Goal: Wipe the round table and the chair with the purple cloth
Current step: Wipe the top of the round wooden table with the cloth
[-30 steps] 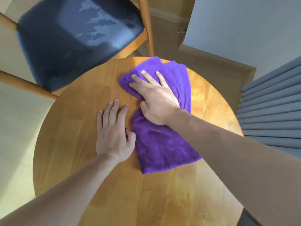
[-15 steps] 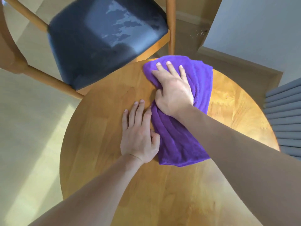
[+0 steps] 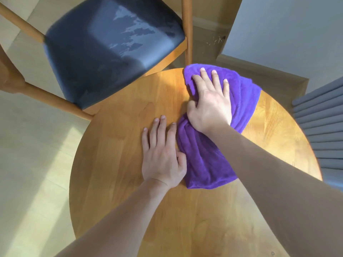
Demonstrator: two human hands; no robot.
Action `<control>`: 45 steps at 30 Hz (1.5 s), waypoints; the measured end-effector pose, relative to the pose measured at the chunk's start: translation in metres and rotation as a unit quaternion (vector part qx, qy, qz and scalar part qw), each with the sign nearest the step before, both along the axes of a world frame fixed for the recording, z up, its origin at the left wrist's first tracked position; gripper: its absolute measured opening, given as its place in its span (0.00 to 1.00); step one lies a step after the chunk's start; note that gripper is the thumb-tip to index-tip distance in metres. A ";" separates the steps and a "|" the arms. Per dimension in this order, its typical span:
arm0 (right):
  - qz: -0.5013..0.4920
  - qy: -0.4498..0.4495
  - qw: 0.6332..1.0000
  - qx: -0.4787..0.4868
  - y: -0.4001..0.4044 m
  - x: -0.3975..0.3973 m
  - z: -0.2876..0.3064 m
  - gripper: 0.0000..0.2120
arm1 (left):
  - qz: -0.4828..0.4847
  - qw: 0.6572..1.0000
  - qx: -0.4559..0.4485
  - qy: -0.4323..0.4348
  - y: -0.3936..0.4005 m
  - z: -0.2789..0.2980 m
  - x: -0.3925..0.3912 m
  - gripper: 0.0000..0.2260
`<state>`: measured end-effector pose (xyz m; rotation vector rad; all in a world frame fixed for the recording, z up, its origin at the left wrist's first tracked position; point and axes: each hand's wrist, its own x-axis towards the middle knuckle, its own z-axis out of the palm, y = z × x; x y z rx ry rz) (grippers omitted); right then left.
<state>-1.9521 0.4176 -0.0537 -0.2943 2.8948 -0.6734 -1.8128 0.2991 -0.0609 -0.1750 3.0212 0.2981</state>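
Note:
A purple cloth [image 3: 206, 160] lies bunched on the round wooden table [image 3: 115, 164], reaching to the table's far edge. My right hand [image 3: 209, 102] presses down on the cloth's far half, fingers spread and the thumb gathering a fold. Flat on the bare wood just left of the cloth rests my left hand [image 3: 161, 154], fingers together, its thumb touching the cloth's edge. Beyond the table stands the chair [image 3: 111, 52], with a dark blue seat and wooden frame; the seat shows pale worn patches.
A wooden chair leg [image 3: 187, 28] stands upright just behind the cloth's far end. Grey pleated curtain [image 3: 324, 127] hangs at the right, close to the table's rim. A grey wall corner [image 3: 278, 30] with a wooden skirting is behind. Pale floor lies to the left.
My right hand has pushed the cloth away from me toward the table's far edge, bunching it. The left hand stays flat beside it. The view has shifted left.

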 end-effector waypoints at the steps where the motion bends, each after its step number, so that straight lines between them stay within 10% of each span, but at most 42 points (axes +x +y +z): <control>1: 0.009 -0.004 1.000 0.007 -0.011 0.000 0.000 0.36 | 0.002 1.000 0.001 0.004 0.000 0.000 0.000 0.30; 9: 0.207 -0.047 0.975 -0.059 -0.003 0.012 0.009 0.38 | -0.014 0.999 0.047 0.021 -0.009 0.001 0.002 0.30; 15: 0.273 -0.075 0.956 0.077 0.044 0.021 0.015 0.43 | -0.228 0.973 0.019 -0.014 -0.106 -0.001 0.014 0.32; 22: -0.033 -0.037 0.995 0.085 -0.042 0.011 0.001 0.40 | 0.082 0.996 0.023 0.016 -0.128 -0.001 0.032 0.27; 35: 0.328 -0.065 0.937 0.100 -0.060 0.069 0.013 0.42 | 0.061 0.998 0.025 0.010 -0.132 0.001 0.032 0.28; 42: 0.021 -0.024 0.994 0.103 -0.115 0.018 0.001 0.38 | 0.060 0.998 0.013 0.009 -0.131 0.004 0.030 0.28; 45: 0.045 -0.034 0.996 0.071 -0.157 0.022 0.000 0.38 | 0.058 0.998 0.019 0.011 -0.131 0.003 0.030 0.28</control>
